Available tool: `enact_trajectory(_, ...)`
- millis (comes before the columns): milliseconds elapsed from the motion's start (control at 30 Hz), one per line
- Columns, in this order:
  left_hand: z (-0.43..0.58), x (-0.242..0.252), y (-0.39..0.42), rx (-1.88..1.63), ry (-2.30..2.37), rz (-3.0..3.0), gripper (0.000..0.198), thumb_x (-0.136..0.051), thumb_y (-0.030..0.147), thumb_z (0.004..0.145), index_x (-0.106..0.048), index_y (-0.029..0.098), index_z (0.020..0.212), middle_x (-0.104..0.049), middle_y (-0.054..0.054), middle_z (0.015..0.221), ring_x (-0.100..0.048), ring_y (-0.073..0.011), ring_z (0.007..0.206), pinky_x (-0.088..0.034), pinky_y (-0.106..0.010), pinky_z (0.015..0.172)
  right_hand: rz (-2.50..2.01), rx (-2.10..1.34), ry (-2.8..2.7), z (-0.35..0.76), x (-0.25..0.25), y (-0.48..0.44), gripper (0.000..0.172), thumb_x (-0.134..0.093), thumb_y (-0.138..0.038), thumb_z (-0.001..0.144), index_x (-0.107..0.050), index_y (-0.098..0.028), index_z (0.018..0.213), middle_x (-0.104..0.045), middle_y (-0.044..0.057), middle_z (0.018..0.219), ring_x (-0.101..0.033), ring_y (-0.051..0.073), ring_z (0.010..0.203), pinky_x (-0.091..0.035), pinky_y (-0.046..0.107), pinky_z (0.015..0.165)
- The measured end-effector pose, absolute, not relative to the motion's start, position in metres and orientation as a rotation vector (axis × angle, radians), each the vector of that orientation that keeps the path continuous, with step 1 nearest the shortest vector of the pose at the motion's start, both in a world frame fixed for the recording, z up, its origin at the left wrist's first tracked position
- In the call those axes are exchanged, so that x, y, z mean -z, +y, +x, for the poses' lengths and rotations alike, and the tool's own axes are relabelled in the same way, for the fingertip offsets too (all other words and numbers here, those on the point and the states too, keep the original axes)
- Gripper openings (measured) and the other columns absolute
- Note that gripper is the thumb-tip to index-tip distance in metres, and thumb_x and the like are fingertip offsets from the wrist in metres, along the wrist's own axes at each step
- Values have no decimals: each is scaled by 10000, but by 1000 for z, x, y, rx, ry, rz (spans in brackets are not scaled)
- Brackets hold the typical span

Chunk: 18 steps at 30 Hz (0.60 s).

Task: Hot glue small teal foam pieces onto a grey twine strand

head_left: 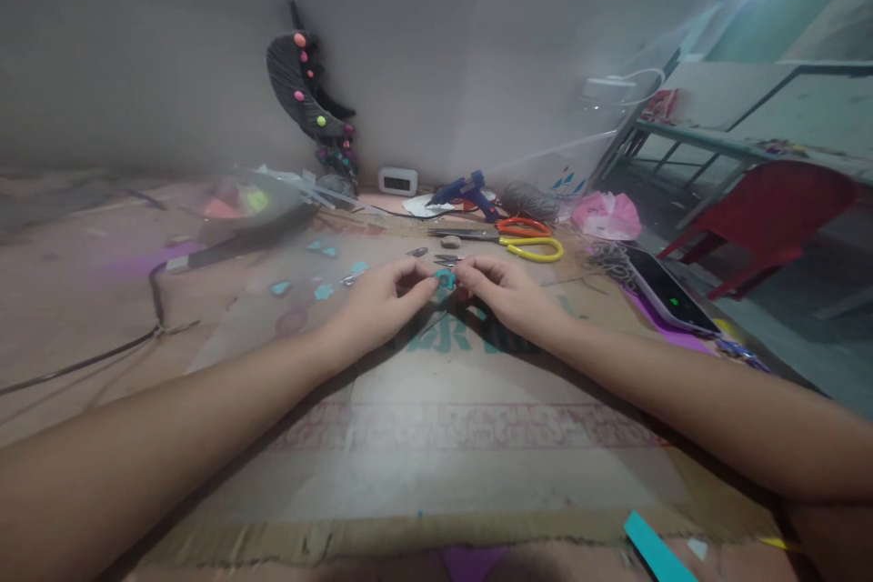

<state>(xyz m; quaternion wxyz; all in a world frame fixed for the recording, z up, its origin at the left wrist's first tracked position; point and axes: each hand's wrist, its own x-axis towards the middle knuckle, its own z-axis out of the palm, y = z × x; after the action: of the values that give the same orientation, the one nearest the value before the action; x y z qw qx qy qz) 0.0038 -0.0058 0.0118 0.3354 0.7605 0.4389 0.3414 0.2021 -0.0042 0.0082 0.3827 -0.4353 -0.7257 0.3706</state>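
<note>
Left hand [390, 293]: thumb and forefinger pinched nearly together, the tips holding the left edge of the teal piece.
Right hand [508, 296]: thumb and fingers likewise drawn together at the tips, on the right edge of that same piece.
Teal piece [446, 279]: between our two sets of fingertips, on our side of the scissors and left of their handles.
Scissors [536, 248]: our landmark, lying with one orange and one yellow handle to the right, blades to the left.
Teal cutouts [324, 292]: scattered left of the scissors and nearer us; one looks flower-shaped.
Cardboard sheet [436, 482]: under the scissors, reaching towards us, with a reddish printed band.
Glue gun [470, 189]: blue, just behind the scissors.
Clock [397, 181]: white, behind the scissors and to their left.
Crescent ornament [286, 77]: dark, dotted with coloured balls, farther left and higher than the scissors.
Phone [672, 291]: right of the scissors, nearer us.
Chair [770, 218]: red, well to the right of the scissors.
</note>
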Motion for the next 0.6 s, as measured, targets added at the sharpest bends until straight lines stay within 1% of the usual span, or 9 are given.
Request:
enact_trajectory(67,4,-11,-5,-918,1150,1949,226,-522,379,869,-612,185,798,-617,-4,768,-544,-170,743,-396,-289,698,-1110,-854,-1833,203,-8,-3,257,-499,-388,923,-633,-173,877,-560,-18,668,-539,124,617,-455,262,610)
enact_trajectory(167,4,-11,-4,-962,1162,1861,224,-523,386,863,-577,189,772,-575,8,736,-517,-161,708,-379,-291,681,-1152,-685,-1856,206,-8,-1,212,-496,-280,917,-678,-184,971,-576,-27,657,-552,120,604,-450,253,601)
enact_trajectory(300,4,-11,-2,-993,1189,1767,206,-530,372,854,-541,195,751,-531,20,704,-491,-153,672,-364,-287,650,-1206,-644,-1883,207,-9,-1,196,-538,-263,894,-715,-192,939,-642,-16,665,-590,128,603,-458,255,591)
enact_trajectory(400,3,-8,0,-997,1183,1766,199,-521,367,866,-541,198,762,-524,25,709,-494,-153,689,-368,-287,669,-1198,-587,-1890,206,-11,-2,128,-616,-263,850,-718,-189,836,-684,0,711,-616,140,661,-483,272,648)
enact_trajectory(467,3,-7,1,-1000,1178,1772,197,-521,368,870,-546,200,769,-530,25,719,-496,-152,699,-370,-286,676,-1177,-552,-1902,205,-12,-2,87,-655,-256,823,-706,-189,803,-702,10,759,-622,146,699,-493,281,677)
enact_trajectory(533,2,-6,1,-999,1179,1775,193,-525,367,869,-549,202,772,-532,27,719,-496,-152,702,-368,-283,675,-1137,-546,-1912,204,-11,-2,63,-670,-233,808,-692,-189,847,-707,16,813,-627,149,734,-503,288,702)
enact_trajectory(600,2,-5,1,-995,1185,1769,188,-528,364,866,-546,203,772,-528,28,714,-493,-151,697,-366,-282,672,-1078,-535,-1919,204,-10,-1,120,-655,-181,803,-668,-183,922,-699,23,873,-629,146,772,-509,294,744)
